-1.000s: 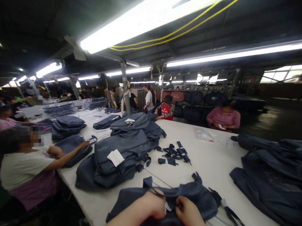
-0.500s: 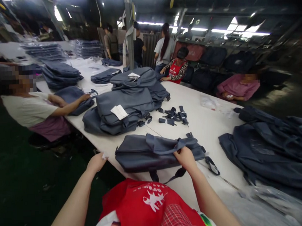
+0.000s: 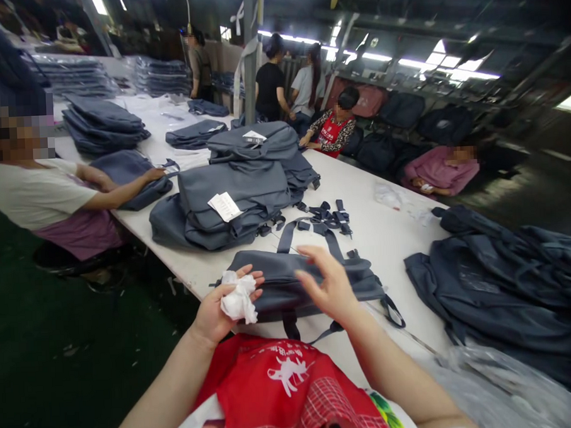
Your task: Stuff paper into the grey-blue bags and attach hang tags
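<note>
A dark blue bag (image 3: pixel 274 279) lies flat at the front edge of the table, one handle laid out beyond it and the other hanging toward me. My left hand (image 3: pixel 218 308), palm up, holds a crumpled piece of thin white material (image 3: pixel 240 298), tissue or paper, over the bag's left end. Thumb and fingers of my right hand (image 3: pixel 329 281) are spread above the bag's middle right, with nothing in them. At the bag's right end, a dark strap loop (image 3: pixel 392 311) rests on the table.
Stacked blue bags with a white tag (image 3: pixel 224 206) stand behind. Several short dark straps (image 3: pixel 330 217) lie right of them. More bags (image 3: pixel 496 274) and clear plastic (image 3: pixel 505 381) are on the right. A co-worker (image 3: pixel 52 192) handles a bag at left; other people are farther back.
My right hand has let go of the handle, which now lies away from me, and hovers open. My left hand has come right, over the bag, turning up to show the white piece.
</note>
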Demonstrator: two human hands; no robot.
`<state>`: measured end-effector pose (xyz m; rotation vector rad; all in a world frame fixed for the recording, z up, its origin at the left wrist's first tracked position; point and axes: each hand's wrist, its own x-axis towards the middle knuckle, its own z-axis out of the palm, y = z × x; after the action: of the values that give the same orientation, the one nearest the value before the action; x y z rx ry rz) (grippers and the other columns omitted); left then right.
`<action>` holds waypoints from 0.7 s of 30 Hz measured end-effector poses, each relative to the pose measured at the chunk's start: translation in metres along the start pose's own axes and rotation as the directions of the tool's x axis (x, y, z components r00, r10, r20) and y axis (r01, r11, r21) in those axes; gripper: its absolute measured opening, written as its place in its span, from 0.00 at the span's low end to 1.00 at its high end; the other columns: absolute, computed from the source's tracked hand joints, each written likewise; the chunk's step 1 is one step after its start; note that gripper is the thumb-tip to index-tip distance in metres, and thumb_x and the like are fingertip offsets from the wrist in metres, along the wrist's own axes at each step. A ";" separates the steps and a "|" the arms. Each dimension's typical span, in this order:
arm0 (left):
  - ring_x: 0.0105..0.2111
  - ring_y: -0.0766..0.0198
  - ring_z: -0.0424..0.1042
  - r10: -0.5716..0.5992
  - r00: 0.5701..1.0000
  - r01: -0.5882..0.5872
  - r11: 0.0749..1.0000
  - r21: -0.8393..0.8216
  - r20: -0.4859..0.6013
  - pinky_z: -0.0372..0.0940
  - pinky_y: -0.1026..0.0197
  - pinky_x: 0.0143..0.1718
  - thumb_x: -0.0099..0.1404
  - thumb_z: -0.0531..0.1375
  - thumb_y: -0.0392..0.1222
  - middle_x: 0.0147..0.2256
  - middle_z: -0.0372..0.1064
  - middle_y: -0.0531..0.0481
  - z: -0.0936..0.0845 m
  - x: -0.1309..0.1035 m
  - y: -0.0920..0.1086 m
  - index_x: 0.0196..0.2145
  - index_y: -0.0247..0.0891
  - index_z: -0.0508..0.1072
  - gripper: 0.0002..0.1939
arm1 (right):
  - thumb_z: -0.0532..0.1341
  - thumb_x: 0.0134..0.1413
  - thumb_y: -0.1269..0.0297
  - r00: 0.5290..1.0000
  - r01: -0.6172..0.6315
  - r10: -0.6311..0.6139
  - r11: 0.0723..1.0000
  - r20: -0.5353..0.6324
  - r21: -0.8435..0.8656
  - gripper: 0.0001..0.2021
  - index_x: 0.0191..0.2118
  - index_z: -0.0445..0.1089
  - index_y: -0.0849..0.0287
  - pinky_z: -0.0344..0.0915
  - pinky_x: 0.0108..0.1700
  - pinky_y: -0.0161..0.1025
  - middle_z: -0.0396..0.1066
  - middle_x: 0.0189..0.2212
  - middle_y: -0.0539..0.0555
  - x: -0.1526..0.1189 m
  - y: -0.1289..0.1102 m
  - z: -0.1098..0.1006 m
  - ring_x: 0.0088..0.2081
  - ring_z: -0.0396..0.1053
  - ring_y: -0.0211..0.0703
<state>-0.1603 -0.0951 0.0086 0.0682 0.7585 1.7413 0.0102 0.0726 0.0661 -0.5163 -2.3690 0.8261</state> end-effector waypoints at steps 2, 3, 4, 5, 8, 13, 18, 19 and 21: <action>0.51 0.52 0.68 -0.008 1.000 0.007 0.999 0.031 0.009 0.66 0.52 0.50 0.57 0.54 0.35 0.51 0.69 0.38 0.009 0.004 -0.012 0.59 0.31 0.58 0.31 | 0.65 0.49 0.60 0.966 0.025 -0.048 0.995 0.255 0.092 0.31 0.60 0.58 0.54 0.66 0.46 0.41 0.68 0.50 0.57 -0.006 -0.019 0.015 0.43 0.69 0.45; 0.49 0.52 0.69 -0.018 1.000 0.018 0.998 0.056 0.015 0.66 0.54 0.49 0.57 0.55 0.36 0.50 0.70 0.39 0.013 0.005 -0.018 0.58 0.32 0.59 0.31 | 0.66 0.47 0.61 0.944 0.007 -0.042 0.994 0.327 0.108 0.32 0.59 0.59 0.54 0.66 0.44 0.40 0.69 0.48 0.56 -0.009 -0.023 0.022 0.40 0.69 0.43; 0.48 0.53 0.70 -0.031 0.999 0.029 0.996 0.088 0.021 0.66 0.55 0.48 0.56 0.55 0.36 0.49 0.71 0.40 0.016 0.005 -0.024 0.58 0.32 0.61 0.30 | 0.67 0.46 0.62 0.930 -0.020 -0.022 0.994 0.367 0.111 0.30 0.57 0.62 0.54 0.65 0.42 0.39 0.71 0.46 0.55 -0.012 -0.025 0.029 0.38 0.69 0.42; 0.47 0.54 0.71 -0.047 0.999 0.044 0.991 0.124 0.025 0.67 0.57 0.46 0.55 0.56 0.35 0.48 0.71 0.41 0.018 0.005 -0.028 0.57 0.33 0.62 0.30 | 0.66 0.46 0.65 0.921 -0.055 0.007 0.992 0.390 0.112 0.25 0.53 0.66 0.55 0.64 0.41 0.37 0.72 0.43 0.54 -0.014 -0.023 0.035 0.37 0.69 0.42; 0.43 0.57 0.71 -0.114 0.993 0.105 0.960 0.260 0.021 0.65 0.60 0.42 0.53 0.60 0.35 0.47 0.72 0.43 0.020 -0.001 -0.040 0.54 0.37 0.66 0.28 | 0.63 0.50 0.68 0.876 -0.223 0.100 0.951 0.472 0.212 0.04 0.34 0.72 0.59 0.61 0.34 0.32 0.72 0.31 0.50 -0.022 -0.007 0.040 0.31 0.66 0.36; 0.36 0.59 0.72 -0.294 0.952 0.207 0.829 0.519 0.090 0.64 0.62 0.38 0.52 0.63 0.36 0.37 0.74 0.47 0.012 -0.012 -0.044 0.42 0.36 0.73 0.17 | 0.65 0.48 0.57 0.810 -0.514 0.169 0.665 0.561 0.542 0.13 0.29 0.65 0.61 0.58 0.25 0.30 0.72 0.33 0.51 -0.034 0.013 0.034 0.23 0.62 0.30; 0.38 0.57 0.71 -0.131 0.977 -0.033 0.681 0.732 0.166 0.64 0.61 0.37 0.55 0.61 0.43 0.40 0.73 0.45 0.006 0.002 -0.015 0.45 0.35 0.72 0.19 | 0.60 0.54 0.49 0.815 -0.578 0.310 0.382 0.489 0.721 0.17 0.33 0.57 0.56 0.57 0.19 0.29 0.72 0.24 0.48 -0.039 0.018 0.041 0.17 0.64 0.32; 0.38 0.56 0.71 -0.101 0.979 -0.077 0.619 0.782 0.176 0.64 0.61 0.37 0.55 0.61 0.43 0.41 0.73 0.45 0.006 0.007 -0.007 0.45 0.35 0.72 0.20 | 0.60 0.54 0.48 0.822 -0.561 0.342 0.345 0.455 0.753 0.17 0.33 0.56 0.56 0.58 0.20 0.29 0.69 0.19 0.46 -0.038 0.019 0.041 0.17 0.64 0.34; 0.39 0.56 0.71 -0.036 0.985 -0.132 0.457 0.879 0.167 0.64 0.61 0.38 0.55 0.57 0.41 0.41 0.74 0.46 0.003 0.018 0.009 0.44 0.35 0.72 0.18 | 0.60 0.53 0.48 0.836 -0.492 0.423 0.298 0.349 0.818 0.17 0.33 0.56 0.55 0.57 0.20 0.30 0.64 0.15 0.44 -0.035 0.023 0.038 0.16 0.61 0.34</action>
<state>-0.1725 -0.0788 0.0091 0.9658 1.4997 1.1655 0.0169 0.0554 0.0129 -0.6891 -1.4082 2.2122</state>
